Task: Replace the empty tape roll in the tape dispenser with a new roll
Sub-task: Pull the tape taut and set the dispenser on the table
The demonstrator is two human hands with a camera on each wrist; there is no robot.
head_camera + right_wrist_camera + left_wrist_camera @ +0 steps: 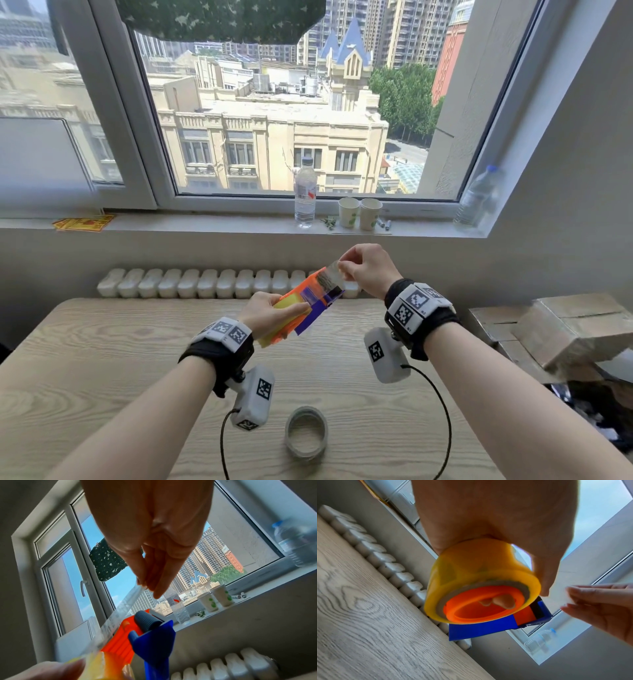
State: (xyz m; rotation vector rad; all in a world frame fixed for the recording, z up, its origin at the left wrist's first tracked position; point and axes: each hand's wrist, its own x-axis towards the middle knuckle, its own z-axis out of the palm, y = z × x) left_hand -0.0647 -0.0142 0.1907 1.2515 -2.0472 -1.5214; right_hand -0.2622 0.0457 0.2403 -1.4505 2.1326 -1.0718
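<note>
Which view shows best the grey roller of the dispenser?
The right wrist view: the roller is close, ribbed and unobstructed at the top of the blue frame. In the head view only a dark, tape-covered patch shows there. In the left wrist view I cannot make it out.

1. We see bright daylight pouring in through the window (274, 113) — the main light source.
2. From the wrist views, our left hand (488, 520) and right hand (150, 534) appear backlit, dark and shadowed.
3. Wide-angle distortion bends the window frame at the edges.
4. The water bottle (298, 542) is blurred — the wooden table (351, 601) smears with motion.
</note>
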